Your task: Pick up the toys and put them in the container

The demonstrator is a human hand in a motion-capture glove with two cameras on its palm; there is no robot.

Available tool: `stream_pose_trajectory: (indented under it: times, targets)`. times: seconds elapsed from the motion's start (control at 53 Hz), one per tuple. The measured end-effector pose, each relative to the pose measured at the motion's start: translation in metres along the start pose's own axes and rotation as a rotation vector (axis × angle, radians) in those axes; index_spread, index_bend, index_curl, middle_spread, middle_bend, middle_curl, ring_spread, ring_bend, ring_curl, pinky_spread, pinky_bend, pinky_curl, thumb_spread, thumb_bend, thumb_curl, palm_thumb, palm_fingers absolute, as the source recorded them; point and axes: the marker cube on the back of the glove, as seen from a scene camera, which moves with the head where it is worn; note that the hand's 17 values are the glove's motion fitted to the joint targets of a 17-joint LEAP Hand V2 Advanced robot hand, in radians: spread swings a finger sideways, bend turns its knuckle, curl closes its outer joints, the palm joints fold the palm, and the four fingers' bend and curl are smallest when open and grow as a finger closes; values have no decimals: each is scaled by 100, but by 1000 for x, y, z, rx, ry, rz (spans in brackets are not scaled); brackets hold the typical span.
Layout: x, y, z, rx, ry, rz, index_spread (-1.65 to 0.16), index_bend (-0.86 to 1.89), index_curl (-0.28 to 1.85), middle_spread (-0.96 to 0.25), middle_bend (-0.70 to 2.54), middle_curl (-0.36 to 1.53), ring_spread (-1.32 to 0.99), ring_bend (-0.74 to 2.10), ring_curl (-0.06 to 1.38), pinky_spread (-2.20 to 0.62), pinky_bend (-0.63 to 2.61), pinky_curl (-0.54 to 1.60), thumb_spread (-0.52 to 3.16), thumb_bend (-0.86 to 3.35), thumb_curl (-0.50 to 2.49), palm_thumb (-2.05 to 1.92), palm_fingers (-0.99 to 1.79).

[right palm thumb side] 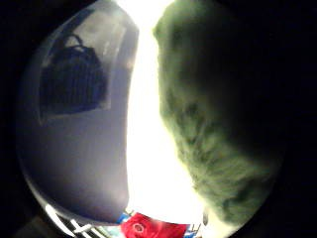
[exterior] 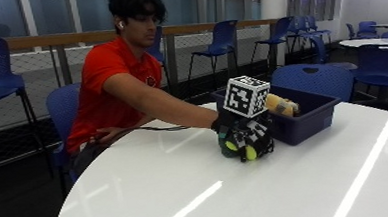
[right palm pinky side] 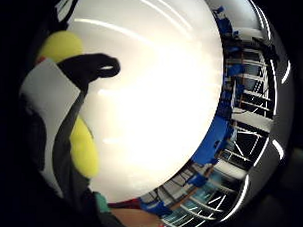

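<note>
Here the outstretched right hand [exterior: 244,136] rests low on the table [exterior: 185,189], its grip curled around a green toy [right palm thumb side: 218,148].

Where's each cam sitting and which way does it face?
Outside view: across the white table, facing the seated person; gloved right hand beside the blue bin.
Little-finger palm view: looks out across the table; black strap at its edge.
Thumb palm view: fuzzy green toy close up.
Both palm views share the table.

White table [exterior: 185,189], dark blue container [exterior: 307,115], seemingly green-yellow toy [exterior: 246,146], black-gloved hand [exterior: 238,128]
</note>
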Motion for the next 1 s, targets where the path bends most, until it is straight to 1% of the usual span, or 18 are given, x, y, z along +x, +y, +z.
stream_pose_trajectory:
  times: [0.057, 0.094, 0.151, 0.226, 0.32, 0.452, 0.603, 0.716, 0.829, 0.999]
  targets:
    - [0, 2, -2, 14, -6, -5, -38, 28, 31, -31, 54, 41, -43, 70, 40, -31, 93, 28, 127, 20, 50, 51, 88]
    - [2, 4, -3, 14, -15, -5, -38, 28, 32, -33, 55, 42, -45, 71, 41, -33, 92, 29, 123, 20, 52, 54, 88]
    - [7, 7, -4, 10, -40, 8, -38, 30, 34, -36, 60, 45, -48, 74, 43, -38, 91, 30, 115, 21, 56, 59, 100]
    - [16, 14, -11, 22, -76, 26, -39, 33, 38, -39, 62, 48, -51, 75, 45, -41, 90, 32, 106, 21, 62, 64, 105]
    - [24, 28, -43, 86, -97, 21, -39, 36, 42, -41, 63, 51, -53, 79, 47, -44, 91, 34, 96, 20, 67, 66, 110]
    - [16, 41, -103, 169, -81, 3, -40, 36, 47, -43, 64, 55, -54, 82, 49, -46, 92, 36, 84, 18, 74, 68, 108]
    - [-7, 55, -162, 230, -72, -32, -41, 34, 52, -45, 64, 59, -55, 83, 51, -47, 93, 37, 76, 17, 81, 69, 106]
    - [-44, 64, -198, 264, -87, -93, -42, 31, 56, -47, 63, 63, -55, 82, 51, -47, 93, 38, 71, 15, 85, 69, 104]
    - [-88, 70, -213, 270, -86, -146, -43, 29, 61, -48, 61, 66, -55, 83, 52, -47, 93, 39, 68, 14, 88, 69, 103]
    - [-142, 79, -221, 280, -69, -226, -44, 26, 68, -49, 59, 70, -56, 81, 52, -47, 93, 39, 65, 12, 93, 69, 101]
